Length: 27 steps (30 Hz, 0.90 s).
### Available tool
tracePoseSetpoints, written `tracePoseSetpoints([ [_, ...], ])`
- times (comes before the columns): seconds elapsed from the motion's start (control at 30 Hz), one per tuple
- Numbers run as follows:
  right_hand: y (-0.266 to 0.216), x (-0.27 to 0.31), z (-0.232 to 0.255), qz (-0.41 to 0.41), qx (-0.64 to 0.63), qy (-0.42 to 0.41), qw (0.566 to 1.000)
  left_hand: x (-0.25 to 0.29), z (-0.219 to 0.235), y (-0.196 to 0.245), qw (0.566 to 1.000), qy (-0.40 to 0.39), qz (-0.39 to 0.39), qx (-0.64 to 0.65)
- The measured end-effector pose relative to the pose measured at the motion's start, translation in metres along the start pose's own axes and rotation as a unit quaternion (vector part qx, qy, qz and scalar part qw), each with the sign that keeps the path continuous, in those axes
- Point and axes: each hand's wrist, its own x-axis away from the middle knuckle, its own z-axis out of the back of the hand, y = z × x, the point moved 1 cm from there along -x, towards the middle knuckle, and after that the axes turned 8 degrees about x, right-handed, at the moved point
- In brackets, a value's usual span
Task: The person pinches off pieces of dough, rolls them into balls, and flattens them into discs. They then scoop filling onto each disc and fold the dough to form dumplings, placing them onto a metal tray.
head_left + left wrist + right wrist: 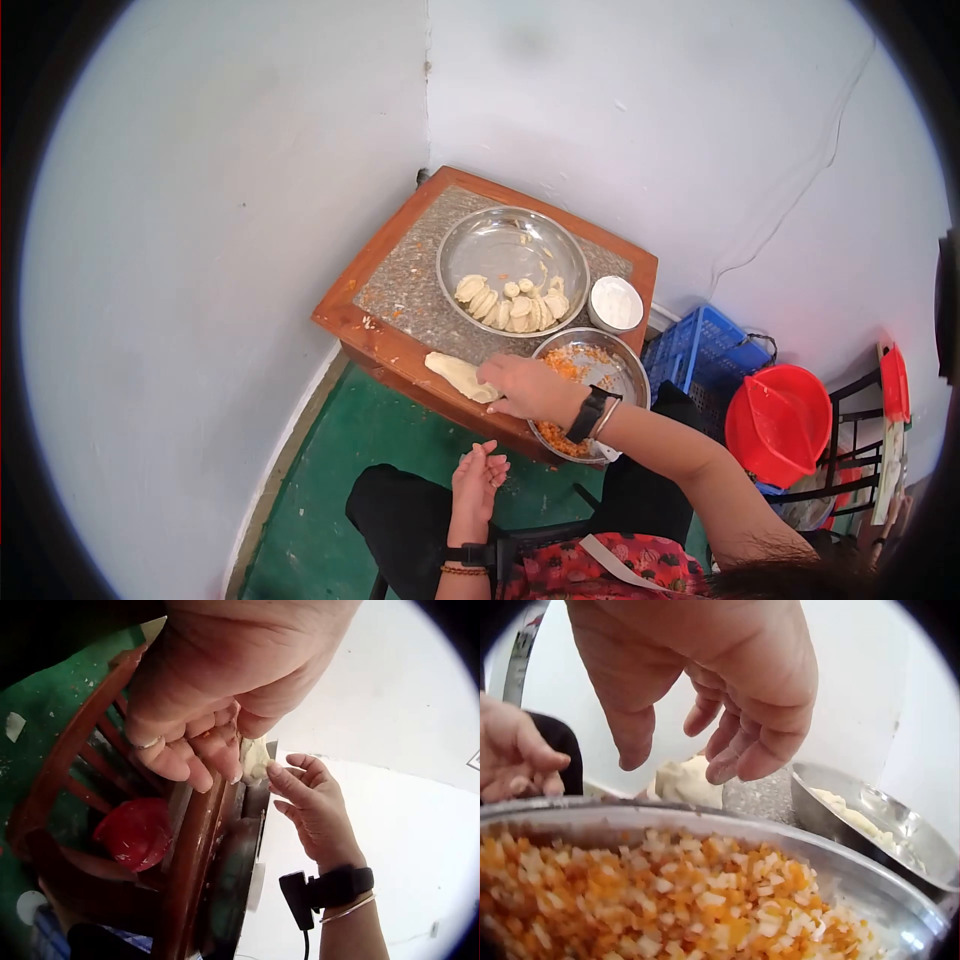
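A long pale piece of dough [460,377], like overlapping wrappers, lies along the front edge of the small table. My right hand [530,387] hangs over its right end, fingers bent loosely. The right wrist view shows a gap between thumb and fingers, with the dough [691,782] beyond them and nothing in the grasp. My left hand [478,480] is in front of the table edge, above the lap, palm up with loosely curled fingers and nothing in it. Beneath my right wrist stands a metal bowl [640,365] of diced orange and white filling [705,892].
A large metal basin [480,222] holds several shaped dumplings [520,312] along its near side. Beside it is a white bowl [616,303] of white powder. Right of the table are a blue crate [690,345] and a red basin [775,420]. Walls border the table behind and at left.
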Motion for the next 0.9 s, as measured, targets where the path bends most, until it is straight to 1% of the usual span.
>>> tracePoseSetpoints([
  [0.03, -0.006, -0.001, -0.001, -0.001, 0.041, -0.015, 0.999, 0.001, 0.001, 0.001, 1.0, 0.0, -0.002, 0.003],
  [0.13, -0.008, -0.001, -0.01, -0.023, 0.099, -0.045, 0.994, 0.002, 0.004, 0.001, 1.0, 0.001, -0.009, 0.01],
  [0.33, 0.005, 0.002, -0.029, -0.019, 0.07, -0.002, 0.997, -0.001, 0.004, -0.001, 1.0, -0.005, -0.015, 0.02],
  [0.43, 0.007, 0.004, -0.03, -0.018, 0.063, -0.017, 0.998, 0.0, 0.002, 0.0, 1.0, -0.007, -0.019, 0.023],
  [0.53, 0.003, 0.005, -0.027, -0.033, 0.048, -0.019, 0.998, 0.001, 0.002, 0.002, 0.999, -0.014, -0.02, 0.029],
  [0.63, -0.007, 0.008, -0.022, -0.071, 0.009, 0.017, 0.997, 0.005, -0.002, 0.005, 0.998, -0.026, -0.028, 0.042],
  [0.73, -0.001, 0.009, -0.029, -0.024, -0.036, 0.022, 0.999, 0.008, -0.008, 0.006, 0.997, -0.033, -0.048, 0.041],
  [0.83, -0.001, 0.012, -0.024, -0.014, -0.059, 0.02, 0.998, 0.008, -0.014, 0.004, 0.997, -0.031, -0.074, 0.022],
  [0.9, 0.001, 0.011, -0.027, -0.029, -0.035, 0.011, 0.999, 0.007, -0.018, 0.003, 0.995, -0.023, -0.099, -0.004],
])
